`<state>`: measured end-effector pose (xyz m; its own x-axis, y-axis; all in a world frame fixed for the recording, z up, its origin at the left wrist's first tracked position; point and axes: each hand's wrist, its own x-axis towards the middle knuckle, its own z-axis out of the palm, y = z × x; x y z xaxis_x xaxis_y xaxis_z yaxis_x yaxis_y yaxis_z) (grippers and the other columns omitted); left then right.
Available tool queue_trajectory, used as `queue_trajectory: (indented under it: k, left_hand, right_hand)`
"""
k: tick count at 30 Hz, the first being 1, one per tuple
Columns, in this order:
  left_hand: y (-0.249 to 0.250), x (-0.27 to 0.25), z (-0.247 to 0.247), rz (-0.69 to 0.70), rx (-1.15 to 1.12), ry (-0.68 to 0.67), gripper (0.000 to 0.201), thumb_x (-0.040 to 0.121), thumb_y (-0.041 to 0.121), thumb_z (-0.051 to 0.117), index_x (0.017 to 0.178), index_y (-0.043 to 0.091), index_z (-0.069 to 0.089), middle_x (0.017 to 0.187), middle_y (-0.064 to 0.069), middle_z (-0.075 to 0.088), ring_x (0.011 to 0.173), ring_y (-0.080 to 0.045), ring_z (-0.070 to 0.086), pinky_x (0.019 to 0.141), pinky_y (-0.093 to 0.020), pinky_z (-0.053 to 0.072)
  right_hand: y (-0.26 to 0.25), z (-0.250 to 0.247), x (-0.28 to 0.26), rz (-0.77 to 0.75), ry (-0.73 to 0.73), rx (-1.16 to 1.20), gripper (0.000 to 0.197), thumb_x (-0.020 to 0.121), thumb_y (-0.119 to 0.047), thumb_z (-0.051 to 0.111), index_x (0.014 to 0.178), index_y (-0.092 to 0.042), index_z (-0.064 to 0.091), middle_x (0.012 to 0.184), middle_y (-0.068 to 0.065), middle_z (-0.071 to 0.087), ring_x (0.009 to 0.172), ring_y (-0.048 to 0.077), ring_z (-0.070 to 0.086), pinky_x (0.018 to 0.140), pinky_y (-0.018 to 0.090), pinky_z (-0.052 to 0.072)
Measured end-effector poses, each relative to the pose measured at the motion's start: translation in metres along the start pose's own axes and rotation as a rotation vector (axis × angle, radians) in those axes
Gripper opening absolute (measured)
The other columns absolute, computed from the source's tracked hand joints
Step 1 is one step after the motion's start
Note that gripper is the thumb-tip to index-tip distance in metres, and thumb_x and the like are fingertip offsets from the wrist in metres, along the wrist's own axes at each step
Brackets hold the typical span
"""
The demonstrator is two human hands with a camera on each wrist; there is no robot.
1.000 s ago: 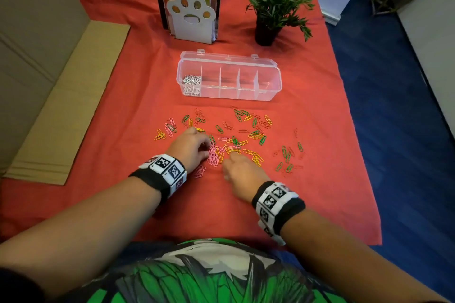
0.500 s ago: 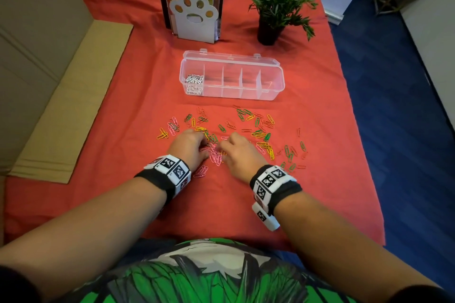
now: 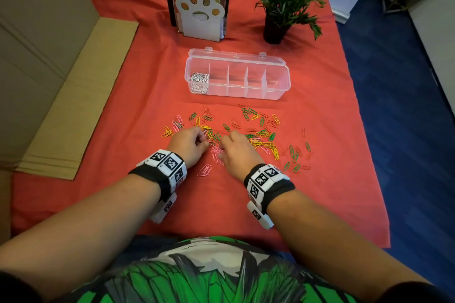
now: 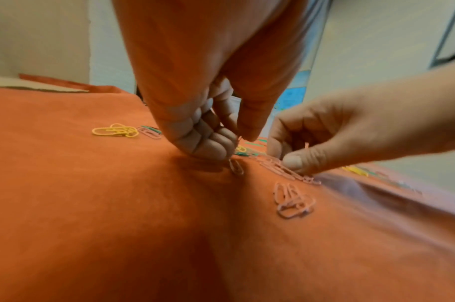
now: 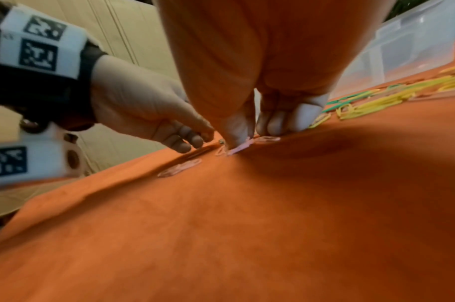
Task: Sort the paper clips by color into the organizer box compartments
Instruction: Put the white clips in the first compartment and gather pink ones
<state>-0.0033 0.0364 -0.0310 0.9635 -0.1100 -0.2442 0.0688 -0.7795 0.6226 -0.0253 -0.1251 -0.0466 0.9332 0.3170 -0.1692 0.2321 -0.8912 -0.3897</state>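
Pink paper clips (image 3: 216,152) lie in a loose cluster at the centre of the head view, between the two hands, and the right hand (image 3: 235,152) has slid leftward to meet them over the last second, closing on the left hand (image 3: 189,144). To my eye that makes pink the colour now being gathered: both hands work one pile instead of the yellow and green clips (image 3: 264,140) scattered to the right.

White clips (image 3: 200,79) already fill the leftmost compartment of the organizer box (image 3: 275,92), above centre on the red bench (image 3: 320,110); the others look empty.

From the head view the fingers are hidden under the knuckles. The left wrist view shows the left grip narrow, fingers curled to the cloth with thumb near a pink clip (image 4: 236,166), though blur leaves me unsure it is actually held. The right wrist view shows the right thumb pressing down on pink clips.
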Motion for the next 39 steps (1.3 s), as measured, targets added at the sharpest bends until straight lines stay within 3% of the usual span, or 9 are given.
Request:
queue_trajectory:
  k: [4, 8, 12, 15, 21, 25, 28, 32, 39]
  left_hand:
    - [-0.003, 0.000, -0.004, -0.138, -0.272, -0.138, 0.019, 0.084, 0.007, 0.059, 0.084, 0.025, 0.057, 0.063, 0.002, 0.052, 0.054, -0.017, 0.053, 0.062, -0.027, 0.048]
    - [0.013, -0.005, -0.009, -0.449, -0.832, -0.223, 0.028, 0.089, -0.007, 0.039, 0.076, 0.015, 0.050, 0.069, -0.004, 0.049, 0.058, -0.013, 0.052, 0.047, -0.020, 0.052]
    - [0.022, -0.009, -0.019, -0.598, -1.108, -0.293, 0.023, 0.085, 0.004, 0.032, 0.073, 0.010, 0.052, 0.070, -0.006, 0.051, 0.063, -0.019, 0.052, 0.065, -0.030, 0.051]
    - [0.022, -0.008, -0.017, -0.605, -1.129, -0.303, 0.023, 0.090, 0.011, 0.036, 0.074, 0.010, 0.053, 0.068, -0.005, 0.051, 0.064, -0.019, 0.056, 0.069, -0.032, 0.054]
    - [0.024, -0.004, 0.000, -0.431, -0.837, -0.239, 0.022, 0.091, 0.002, 0.045, 0.080, 0.017, 0.057, 0.068, -0.001, 0.052, 0.051, -0.008, 0.050, 0.051, -0.024, 0.049]
    - [0.022, -0.003, 0.005, -0.049, -0.154, -0.246, 0.011, 0.080, 0.012, 0.066, 0.088, 0.018, 0.069, 0.073, 0.000, 0.052, 0.070, -0.016, 0.051, 0.071, -0.027, 0.044]
    - [0.017, -0.005, 0.009, 0.135, 0.229, -0.237, 0.022, 0.076, 0.018, 0.070, 0.098, 0.020, 0.070, 0.090, -0.002, 0.048, 0.086, -0.018, 0.052, 0.080, -0.023, 0.039]
    - [0.013, -0.009, 0.016, 0.187, 0.246, -0.222, 0.010, 0.077, 0.015, 0.068, 0.087, 0.014, 0.066, 0.089, -0.002, 0.043, 0.094, -0.026, 0.055, 0.082, -0.027, 0.041]
    - [0.018, -0.009, 0.015, -0.027, -0.140, -0.216, 0.008, 0.087, 0.006, 0.054, 0.090, 0.013, 0.057, 0.072, 0.001, 0.052, 0.069, -0.018, 0.048, 0.065, -0.026, 0.038]
  right_hand:
    - [0.019, -0.007, 0.000, 0.091, 0.017, 0.029, 0.013, 0.086, -0.013, 0.055, 0.096, -0.004, 0.056, 0.102, 0.016, 0.051, 0.097, 0.034, 0.051, 0.087, 0.042, 0.044]
    - [0.031, -0.023, 0.001, 0.236, 0.045, 0.211, 0.006, 0.085, -0.007, 0.054, 0.089, -0.007, 0.058, 0.094, 0.015, 0.059, 0.090, 0.028, 0.055, 0.080, 0.032, 0.042]
    - [0.031, -0.034, -0.001, 0.425, 0.088, 0.701, 0.023, 0.086, 0.000, 0.048, 0.094, -0.020, 0.059, 0.064, -0.002, 0.051, 0.059, 0.014, 0.050, 0.059, 0.026, 0.044]
    - [0.028, -0.039, -0.004, 0.602, 0.103, 1.116, 0.030, 0.087, 0.007, 0.038, 0.081, -0.015, 0.057, 0.063, 0.001, 0.046, 0.048, 0.007, 0.044, 0.042, 0.017, 0.037]
    - [0.028, -0.047, -0.017, 0.730, 0.093, 1.578, 0.025, 0.089, -0.005, 0.035, 0.073, -0.010, 0.053, 0.064, 0.004, 0.047, 0.053, 0.014, 0.046, 0.044, 0.020, 0.041]
    - [0.033, -0.039, -0.012, 0.677, 0.075, 1.105, 0.023, 0.086, 0.001, 0.044, 0.076, -0.018, 0.053, 0.066, 0.001, 0.049, 0.054, 0.011, 0.045, 0.046, 0.021, 0.038]
    - [0.036, -0.032, -0.008, 0.534, 0.026, 0.502, 0.015, 0.082, -0.007, 0.050, 0.079, -0.017, 0.059, 0.086, 0.006, 0.061, 0.080, 0.020, 0.058, 0.071, 0.024, 0.042]
    - [0.026, -0.016, -0.010, 0.329, 0.025, 0.028, 0.031, 0.083, -0.026, 0.058, 0.105, -0.004, 0.057, 0.114, 0.018, 0.053, 0.110, 0.033, 0.049, 0.096, 0.035, 0.041]
    - [0.011, -0.007, -0.015, 0.198, -0.018, -0.065, 0.026, 0.085, -0.005, 0.043, 0.110, -0.004, 0.051, 0.118, 0.016, 0.048, 0.112, 0.034, 0.045, 0.096, 0.039, 0.039]
